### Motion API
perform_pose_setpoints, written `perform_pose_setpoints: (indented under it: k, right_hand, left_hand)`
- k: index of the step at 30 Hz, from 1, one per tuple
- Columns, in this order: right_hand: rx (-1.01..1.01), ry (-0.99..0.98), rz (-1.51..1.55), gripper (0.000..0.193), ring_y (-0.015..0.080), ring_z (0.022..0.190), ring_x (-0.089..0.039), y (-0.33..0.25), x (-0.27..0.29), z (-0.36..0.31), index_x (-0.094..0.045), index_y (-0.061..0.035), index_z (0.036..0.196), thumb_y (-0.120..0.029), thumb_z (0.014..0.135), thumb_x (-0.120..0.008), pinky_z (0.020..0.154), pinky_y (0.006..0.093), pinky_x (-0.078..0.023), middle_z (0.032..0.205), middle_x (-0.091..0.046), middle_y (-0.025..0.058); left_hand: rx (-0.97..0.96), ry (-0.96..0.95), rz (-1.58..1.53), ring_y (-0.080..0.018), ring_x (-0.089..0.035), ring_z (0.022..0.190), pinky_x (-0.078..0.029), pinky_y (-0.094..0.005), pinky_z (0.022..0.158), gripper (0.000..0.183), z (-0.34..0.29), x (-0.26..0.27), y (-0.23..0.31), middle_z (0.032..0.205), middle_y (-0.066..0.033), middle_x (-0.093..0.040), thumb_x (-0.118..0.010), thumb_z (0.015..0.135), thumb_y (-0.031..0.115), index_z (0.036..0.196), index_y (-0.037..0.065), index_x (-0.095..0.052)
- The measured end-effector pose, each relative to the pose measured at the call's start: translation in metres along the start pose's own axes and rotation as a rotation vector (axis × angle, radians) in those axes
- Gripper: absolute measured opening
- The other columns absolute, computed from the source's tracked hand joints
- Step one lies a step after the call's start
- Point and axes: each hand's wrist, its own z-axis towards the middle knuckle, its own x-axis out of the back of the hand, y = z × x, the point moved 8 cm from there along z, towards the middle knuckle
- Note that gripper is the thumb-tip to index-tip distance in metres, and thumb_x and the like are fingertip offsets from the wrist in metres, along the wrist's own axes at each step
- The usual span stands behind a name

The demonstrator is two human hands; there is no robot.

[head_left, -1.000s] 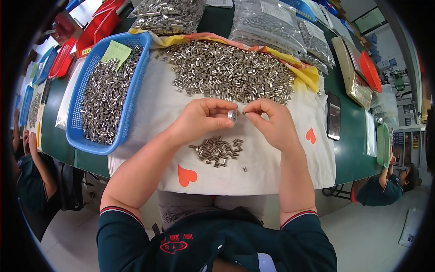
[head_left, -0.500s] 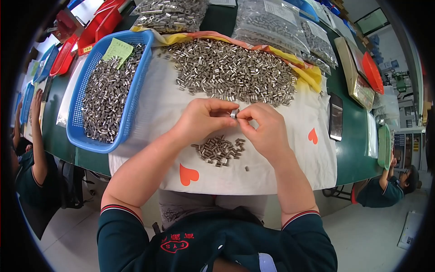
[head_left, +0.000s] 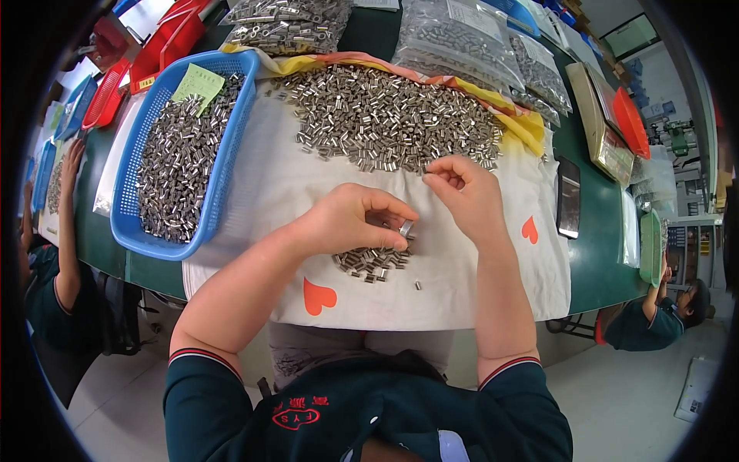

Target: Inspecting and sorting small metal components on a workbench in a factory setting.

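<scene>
My left hand (head_left: 358, 219) is closed, with a small silver metal ring (head_left: 406, 228) pinched between thumb and forefinger. It hovers over a small heap of short metal cylinders (head_left: 373, 266), hiding part of it. At the near edge of the large pile of similar metal cylinders (head_left: 400, 115), the fingers of my right hand (head_left: 467, 192) are pressed together. Whatever they pinch is too small to make out. One loose cylinder (head_left: 418, 286) lies apart on the white cloth (head_left: 500, 285).
Left of the cloth stands a blue basket (head_left: 123, 200) full of metal cylinders, with a green paper (head_left: 198, 86) on them. Clear bags of metal parts (head_left: 454, 46) lie behind the pile. A phone (head_left: 569, 199) rests at right. Co-workers (head_left: 68, 254) sit on both sides.
My hands have parted. The left has come down and nearer with the metal ring, over the small heap; the right has moved away to the large pile's edge.
</scene>
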Motion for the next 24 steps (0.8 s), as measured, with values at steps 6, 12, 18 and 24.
perform_pose_setpoints:
  k: [6, 12, 18, 24]
  right_hand:
    - [0.495, 0.324, -0.603, 0.006, 0.0249, 0.072, -0.053, -0.026, -0.021, 0.002, -0.063, -0.0062, 0.073, -0.009, 0.068, -0.062, 0.066, 0.0348, -0.043, 0.071, -0.056, 0.0071]
    - [0.362, 0.270, -0.562, 0.002, 0.0249, 0.073, -0.053, -0.021, -0.019, -0.001, -0.061, -0.0059, 0.067, -0.007, 0.066, -0.059, 0.068, 0.0352, -0.043, 0.072, -0.057, 0.0075]
    - [0.285, 0.197, -0.370, 0.004, 0.0208, 0.071, -0.055, -0.025, -0.007, -0.008, -0.061, -0.0035, 0.073, -0.005, 0.069, -0.061, 0.065, 0.0312, -0.044, 0.074, -0.058, 0.0070]
    - [0.165, -0.069, 0.183, 0.010, 0.0070, 0.072, -0.052, -0.024, -0.017, -0.013, -0.061, -0.0021, 0.081, 0.001, 0.072, -0.061, 0.065, 0.0216, -0.042, 0.080, -0.059, 0.0005]
  left_hand:
    - [-0.027, -0.030, -0.032, -0.0066, -0.056, 0.081, -0.047, -0.0214, 0.074, 0.034, 0.000, -0.001, 0.004, 0.089, -0.0028, -0.062, -0.070, 0.070, 0.000, 0.103, 0.000, -0.060]
    - [-0.030, -0.022, -0.087, -0.0070, -0.057, 0.082, -0.048, -0.0215, 0.074, 0.034, 0.004, 0.002, -0.002, 0.090, -0.0032, -0.062, -0.067, 0.071, -0.003, 0.105, 0.000, -0.058]
    - [-0.054, 0.084, -0.393, -0.0066, -0.056, 0.082, -0.047, -0.0211, 0.074, 0.033, 0.006, 0.015, -0.006, 0.091, -0.0032, -0.060, -0.064, 0.075, 0.000, 0.107, 0.001, -0.056]
    - [-0.072, 0.161, -0.409, -0.0084, -0.057, 0.085, -0.047, -0.0212, 0.076, 0.035, 0.007, 0.023, -0.006, 0.093, -0.0048, -0.061, -0.064, 0.075, 0.000, 0.109, -0.002, -0.054]
